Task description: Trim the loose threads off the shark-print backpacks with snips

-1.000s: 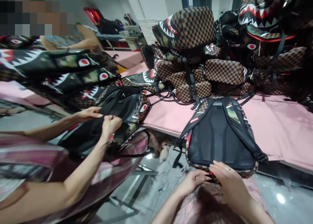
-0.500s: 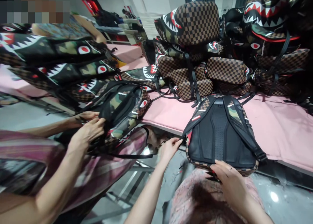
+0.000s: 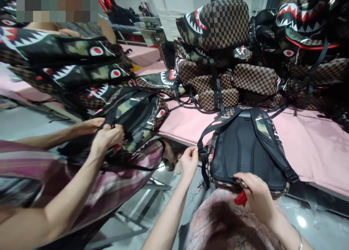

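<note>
A checkered backpack [image 3: 229, 162] lies with its black padded back upward, on the table's front edge and over my lap. Beside its left side, my left hand [image 3: 190, 162] is closed in a pinch at the shoulder strap [image 3: 204, 142], near the strap's buckle. My right hand [image 3: 255, 190] is curled at the bottom edge of the backpack, fingertips against it. A small red object [image 3: 240, 198] pokes out under that hand; its kind cannot be made out. The other strap [image 3: 275, 150] lies across the padded back.
On the left a co-worker's hands [image 3: 107, 135] handle another backpack [image 3: 141, 115]. Shark-mouth backpacks [image 3: 89, 50] are stacked behind it. More checkered backpacks [image 3: 226, 24] are piled at the back of the pink-covered table [image 3: 305, 144]. Another person stands behind the left stack.
My left hand has drawn the strap outward and lifted it into a loop off the backpack's side. My right hand has curled further in, and the red object shows more.
</note>
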The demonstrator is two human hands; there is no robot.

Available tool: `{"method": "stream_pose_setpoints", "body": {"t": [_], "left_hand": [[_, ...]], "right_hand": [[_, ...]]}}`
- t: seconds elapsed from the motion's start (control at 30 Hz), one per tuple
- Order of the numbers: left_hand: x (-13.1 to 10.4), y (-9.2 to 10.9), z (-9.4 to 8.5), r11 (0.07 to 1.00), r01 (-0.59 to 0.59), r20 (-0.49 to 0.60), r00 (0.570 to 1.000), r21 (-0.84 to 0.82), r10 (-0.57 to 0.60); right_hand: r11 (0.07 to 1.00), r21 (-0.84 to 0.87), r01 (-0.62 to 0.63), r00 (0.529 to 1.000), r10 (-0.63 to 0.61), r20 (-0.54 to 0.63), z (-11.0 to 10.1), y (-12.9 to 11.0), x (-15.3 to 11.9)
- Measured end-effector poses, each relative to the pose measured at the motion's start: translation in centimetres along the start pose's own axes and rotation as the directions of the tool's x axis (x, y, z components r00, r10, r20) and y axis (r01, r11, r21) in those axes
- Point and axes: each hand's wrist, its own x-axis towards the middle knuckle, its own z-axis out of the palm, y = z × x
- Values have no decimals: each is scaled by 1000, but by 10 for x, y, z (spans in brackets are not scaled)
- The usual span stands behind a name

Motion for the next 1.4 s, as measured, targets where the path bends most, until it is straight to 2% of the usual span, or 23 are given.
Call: {"method": "stream_pose_setpoints", "body": {"t": [0.13, 0.23, 0.3, 0.4, 0.47, 0.53, 0.6, 0.67, 0.8, 0.87, 0.93, 1.0, 1.17, 1.27, 1.33, 1.4], "left_hand": [[-7, 32, 7, 980, -56, -42, 998, -189, 49], [-17, 48, 13, 949, -53, -36, 998, -311, 44], [-22, 51, 15, 928, -33, -32, 999, -371, 23], [-26, 49, 18, 902, 4, -27, 999, -432, -17], [-26, 47, 18, 888, 32, -6, 999, -458, -39], [-23, 47, 16, 877, 75, 52, 997, -474, -56], [-18, 49, 13, 868, 136, 155, 986, -477, -69], [-9, 53, 7, 862, 208, 290, 954, -463, -75], [10, 59, -6, 860, 331, 540, 838, -388, -79], [17, 61, -11, 857, 373, 611, 787, -356, -89], [19, 61, -11, 842, 409, 633, 766, -352, -108], [18, 60, -7, 820, 432, 616, 777, -375, -128], [6, 54, 12, 736, 426, 448, 875, -527, -186], [-1, 52, 20, 659, 449, 403, 885, -603, -234], [-6, 53, 22, 624, 448, 384, 890, -641, -244], [-11, 55, 23, 608, 419, 351, 906, -675, -235]], "right_hand": [[984, 166, -62, 988, 84, -131, 4, -2, 47], [966, 228, -121, 975, 159, -154, 19, -4, 84], [956, 267, -126, 980, 162, -115, 32, -3, 102], [939, 315, -138, 988, 151, -15, 47, 2, 116], [948, 279, -155, 987, 163, -4, 53, 6, 119], [966, 199, -165, 985, 173, -25, 55, 8, 119], [974, 144, -176, 982, 184, -40, 58, 11, 118], [971, 127, -202, 975, 211, -65, 61, 13, 117], [954, 125, -273, 950, 288, -122, 68, 16, 115], [949, 127, -289, 941, 306, -145, 71, 17, 115], [948, 138, -286, 938, 307, -163, 73, 18, 115], [951, 151, -268, 939, 293, -180, 75, 18, 114], [979, 157, -128, 953, 165, -255, 79, 16, 105], [987, 152, -44, 968, 79, -238, 78, 12, 98], [975, 219, -41, 967, 94, -238, 75, 8, 96], [934, 346, -85, 962, 167, -215, 71, 6, 98]]}}
